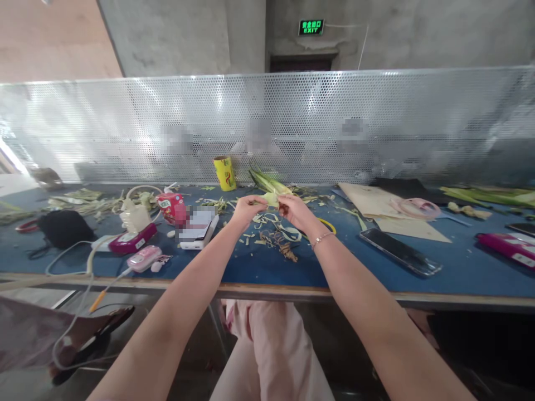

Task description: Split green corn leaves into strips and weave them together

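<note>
Above the blue tabletop (271, 270), my left hand (249, 209) and my right hand (297, 210) come close together. Both pinch a pale green leaf piece (271, 199), the left at its left end and the right at its right end. A bracelet circles my right wrist. Just behind the hands lies a bundle of long green leaves (267, 181). Under them are scattered pale strips (292, 233) and a brown, dried, twisted plant piece (284, 248). Part of a yellow ring (328, 225) shows beside my right wrist.
A perforated metal screen (292, 128) closes the table's far side, with a yellow roll (225, 174) before it. Left are a red packet (172, 207), a white power bank (199, 231) and cables. Right lie a phone (399, 252), cardboard (376, 203) and a magenta case (507, 249).
</note>
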`<action>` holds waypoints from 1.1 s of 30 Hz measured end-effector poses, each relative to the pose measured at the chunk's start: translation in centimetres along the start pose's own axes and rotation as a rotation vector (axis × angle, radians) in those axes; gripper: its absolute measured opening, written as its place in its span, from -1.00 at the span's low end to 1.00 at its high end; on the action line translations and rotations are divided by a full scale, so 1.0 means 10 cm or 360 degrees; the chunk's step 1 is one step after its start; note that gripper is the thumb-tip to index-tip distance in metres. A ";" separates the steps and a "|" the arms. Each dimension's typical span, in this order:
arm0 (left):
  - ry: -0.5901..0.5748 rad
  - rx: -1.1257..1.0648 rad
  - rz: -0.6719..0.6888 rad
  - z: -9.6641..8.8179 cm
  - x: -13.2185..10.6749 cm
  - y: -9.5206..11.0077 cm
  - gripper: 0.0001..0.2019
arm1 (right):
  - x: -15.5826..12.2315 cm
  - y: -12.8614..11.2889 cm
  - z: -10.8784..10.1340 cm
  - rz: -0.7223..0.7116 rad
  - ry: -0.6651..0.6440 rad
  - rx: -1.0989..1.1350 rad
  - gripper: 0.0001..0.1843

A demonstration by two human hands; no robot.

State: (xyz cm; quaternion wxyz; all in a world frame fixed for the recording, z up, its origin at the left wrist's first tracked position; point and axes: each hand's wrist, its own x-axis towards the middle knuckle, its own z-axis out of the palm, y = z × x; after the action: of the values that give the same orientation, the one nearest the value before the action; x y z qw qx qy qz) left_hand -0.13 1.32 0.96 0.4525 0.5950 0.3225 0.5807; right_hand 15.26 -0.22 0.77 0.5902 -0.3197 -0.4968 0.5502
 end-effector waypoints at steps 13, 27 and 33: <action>-0.0039 -0.0303 -0.0164 0.01 -0.02 0.04 -0.88 | 0.01 -0.05 -0.02 0.0301 -0.0040 0.0364 -0.80; 0.0132 0.0234 0.0159 -0.06 0.04 -0.05 -0.89 | 0.02 0.05 -0.05 0.0114 -0.0135 0.0023 -0.86; 0.0092 0.0154 0.0137 -0.03 0.04 -0.06 -0.89 | 0.04 0.11 -0.05 0.0009 -0.0100 -0.0161 -0.85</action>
State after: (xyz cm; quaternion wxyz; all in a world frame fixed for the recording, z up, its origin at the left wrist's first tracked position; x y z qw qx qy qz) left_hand -0.29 1.98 0.52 0.3884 0.6125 0.3372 0.6003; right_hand 15.34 0.44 -0.28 0.5559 -0.3331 -0.5413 0.5357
